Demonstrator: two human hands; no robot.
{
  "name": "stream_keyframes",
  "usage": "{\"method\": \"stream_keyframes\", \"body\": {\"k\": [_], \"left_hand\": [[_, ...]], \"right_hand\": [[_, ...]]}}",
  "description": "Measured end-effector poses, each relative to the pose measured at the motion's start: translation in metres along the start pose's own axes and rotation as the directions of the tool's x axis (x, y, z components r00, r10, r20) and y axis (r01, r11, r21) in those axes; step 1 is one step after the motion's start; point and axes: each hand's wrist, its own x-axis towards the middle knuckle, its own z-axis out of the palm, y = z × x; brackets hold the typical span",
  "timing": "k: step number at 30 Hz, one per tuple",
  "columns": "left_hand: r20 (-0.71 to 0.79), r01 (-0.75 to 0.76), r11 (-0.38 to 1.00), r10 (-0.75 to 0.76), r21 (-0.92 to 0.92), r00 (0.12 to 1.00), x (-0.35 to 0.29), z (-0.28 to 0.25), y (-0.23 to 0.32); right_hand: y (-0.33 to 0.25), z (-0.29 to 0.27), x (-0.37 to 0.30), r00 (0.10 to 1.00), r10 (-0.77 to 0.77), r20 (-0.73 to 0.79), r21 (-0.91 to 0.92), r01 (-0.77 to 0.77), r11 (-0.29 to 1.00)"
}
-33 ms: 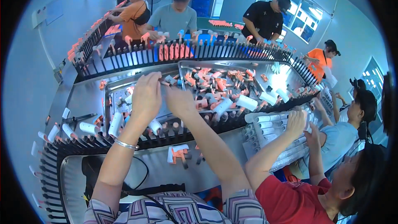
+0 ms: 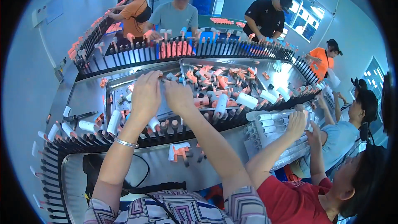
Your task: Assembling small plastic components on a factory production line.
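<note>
My left hand (image 2: 147,93), with a silver bangle (image 2: 126,143) on its wrist, is raised over a metal tray (image 2: 107,99). Its fingers are bent to a pinch. Close on its right, my right hand (image 2: 179,97) has its fingers curled too. The fingertips of both meet around something small that they mostly hide. A grey-blue piece (image 2: 171,76) shows just past the fingers; I cannot tell if it is held. Beyond my right hand, a second tray (image 2: 181,64) carries a heap of orange, grey and white parts (image 2: 219,81).
A row of black pegs (image 2: 163,130) loops around the trays, some topped with white tubes (image 2: 114,121). An orange-and-white part (image 2: 180,151) lies on the near metal surface. At right, a person in a red sleeve (image 2: 286,191) works over a rack of clear-wrapped tubes (image 2: 275,128). Several other people stand around.
My hands keep nearly the same place and pose. The white tube right of my right hand stands more upright, and pieces along the near peg row sit slightly farther left.
</note>
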Motion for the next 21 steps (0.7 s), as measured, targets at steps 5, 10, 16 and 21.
{"method": "stream_keyframes", "body": {"k": [5, 10, 16, 21], "left_hand": [[0.531, 0.166, 0.902, -0.374, 0.399, 0.760, -0.024, 0.013, -0.024], [0.435, 0.210, 0.909, -0.364, 0.361, 0.824, -0.037, -0.021, -0.061], [0.093, 0.148, 0.960, -0.174, 0.239, 0.980, -0.044, -0.041, -0.068], [-0.017, -0.084, 0.994, 0.085, 0.069, 0.996, -0.019, -0.037, -0.014]], "right_hand": [[-0.019, 0.007, 0.009, 0.997, -0.007, -0.077, 0.123, 0.017, 0.992], [-0.025, -0.070, 0.031, 0.983, -0.025, -0.183, 0.111, 0.046, 0.993], [0.053, -0.079, 0.011, 0.963, 0.145, -0.229, -0.032, -0.156, 0.987], [0.035, -0.033, -0.007, 0.963, 0.220, 0.159, 0.114, -0.239, 0.964]]}}
